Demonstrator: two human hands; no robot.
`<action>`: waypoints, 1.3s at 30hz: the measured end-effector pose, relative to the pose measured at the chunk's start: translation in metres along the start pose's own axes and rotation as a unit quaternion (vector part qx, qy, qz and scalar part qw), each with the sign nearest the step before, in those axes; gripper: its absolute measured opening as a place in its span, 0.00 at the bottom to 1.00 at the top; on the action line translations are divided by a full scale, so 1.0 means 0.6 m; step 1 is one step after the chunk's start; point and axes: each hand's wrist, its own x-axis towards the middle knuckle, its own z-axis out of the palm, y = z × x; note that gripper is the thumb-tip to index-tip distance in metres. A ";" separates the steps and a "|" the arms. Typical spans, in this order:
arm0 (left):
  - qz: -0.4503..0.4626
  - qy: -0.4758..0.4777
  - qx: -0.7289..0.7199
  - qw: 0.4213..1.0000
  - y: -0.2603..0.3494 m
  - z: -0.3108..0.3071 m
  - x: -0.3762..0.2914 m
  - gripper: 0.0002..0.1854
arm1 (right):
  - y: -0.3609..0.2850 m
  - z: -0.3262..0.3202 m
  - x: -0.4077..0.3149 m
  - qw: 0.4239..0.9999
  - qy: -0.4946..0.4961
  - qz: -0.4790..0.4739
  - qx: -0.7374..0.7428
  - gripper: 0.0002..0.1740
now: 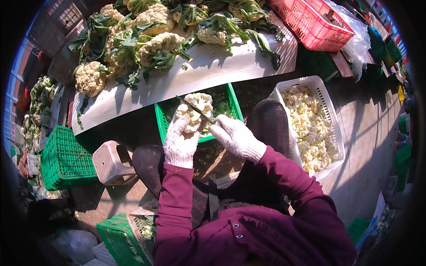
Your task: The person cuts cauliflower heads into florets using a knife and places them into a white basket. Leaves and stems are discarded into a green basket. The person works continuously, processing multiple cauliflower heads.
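Note:
My left hand (181, 141), in a white knit glove, grips a trimmed cauliflower head (201, 101) from its near left side. In my gloved right hand (238, 136) is a knife (196, 109), its dark blade lying across the face of that cauliflower, with the tip pointing up and left. Most of the knife's handle is hidden by the fingers. Both hands are above a green plastic crate (237, 103) that contains green leaf scraps. To the right, a white plastic basket (338, 139) is filled with cut cauliflower florets (309, 129).
Untrimmed cauliflowers (156, 20) with leaves are heaped on a pale-topped table (213, 68) ahead. A red crate (313, 26) sits at its right end. Leftward are a plastic stool (108, 163) and upturned-looking green crates (68, 159). Another green crate (116, 236) lies behind at lower left.

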 end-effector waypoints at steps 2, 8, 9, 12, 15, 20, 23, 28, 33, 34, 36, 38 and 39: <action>0.002 -0.013 -0.009 1.000 -0.004 0.005 0.002 0.25 | -0.011 -0.018 0.002 0.998 -0.022 0.021 0.055 0.17; -0.033 -0.045 -0.008 0.998 -0.021 0.020 0.025 0.24 | -0.027 -0.071 -0.031 0.999 0.043 0.002 -0.021 0.21; -0.038 -0.017 0.014 0.999 -0.031 0.047 0.029 0.24 | -0.037 -0.082 -0.043 0.993 0.104 -0.032 -0.051 0.21; -0.072 -0.010 0.063 0.995 -0.059 0.089 0.042 0.24 | -0.039 -0.126 -0.045 0.964 0.221 -0.136 -0.060 0.25; -0.102 -0.046 0.122 0.986 -0.104 0.133 0.054 0.24 | -0.037 -0.204 -0.045 0.982 0.150 -0.050 -0.099 0.25; -0.232 -0.136 0.088 0.959 -0.178 0.216 0.087 0.28 | 0.031 -0.319 -0.097 0.983 0.167 -0.025 -0.077 0.20; -0.264 -0.177 0.080 0.945 -0.235 0.248 0.100 0.29 | 0.078 -0.368 -0.135 0.964 0.261 0.055 -0.014 0.15; -0.328 -0.130 0.059 0.934 -0.348 0.276 0.126 0.28 | 0.162 -0.418 -0.200 0.814 0.401 0.127 0.400 0.09; -0.404 -0.116 0.030 0.907 -0.443 0.304 0.141 0.30 | 0.230 -0.472 -0.278 0.755 0.436 0.074 0.484 0.07; -0.429 -0.124 0.014 0.895 -0.460 0.311 0.148 0.31 | 0.237 -0.488 -0.289 0.786 0.421 0.062 0.448 0.09; -0.423 -0.038 0.132 0.896 -0.490 0.340 0.144 0.31 | 0.248 -0.515 -0.308 0.796 0.411 0.073 0.438 0.11; -0.440 -0.046 0.201 0.874 -0.524 0.337 0.153 0.27 | 0.255 -0.536 -0.321 0.813 0.414 0.111 0.394 0.13; -0.411 -0.029 0.181 0.893 -0.545 0.333 0.159 0.21 | 0.245 -0.546 -0.324 0.844 0.397 0.126 0.336 0.13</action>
